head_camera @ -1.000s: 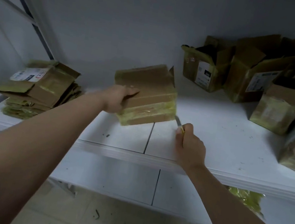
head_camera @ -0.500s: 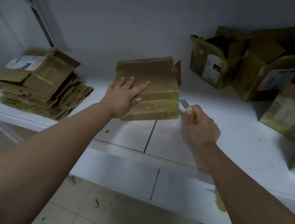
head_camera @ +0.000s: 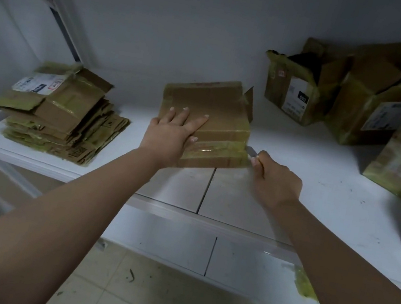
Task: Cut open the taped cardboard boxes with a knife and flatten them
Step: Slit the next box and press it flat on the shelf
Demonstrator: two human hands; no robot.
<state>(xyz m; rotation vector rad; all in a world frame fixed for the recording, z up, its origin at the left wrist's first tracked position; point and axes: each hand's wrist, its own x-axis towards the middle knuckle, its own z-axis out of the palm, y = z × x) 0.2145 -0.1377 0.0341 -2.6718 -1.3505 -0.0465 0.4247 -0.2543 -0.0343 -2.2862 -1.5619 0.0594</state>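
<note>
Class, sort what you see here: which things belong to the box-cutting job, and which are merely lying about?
Part of the job:
taped box
knife
left hand
right hand
flattened stack
waiting boxes

Lying about:
tape scrap
floor debris

I see the left hand [head_camera: 174,134] pressed flat, fingers straight, on top of a taped cardboard box [head_camera: 215,117] lying on the white shelf [head_camera: 309,175]. The right hand [head_camera: 275,181] grips a knife [head_camera: 252,152], blade tip touching the box's near right corner. A stack of flattened boxes [head_camera: 59,115] sits at the left end of the shelf. Opened boxes [head_camera: 357,98] stand far right. Bits of debris mark the tiled floor [head_camera: 143,296] below
</note>
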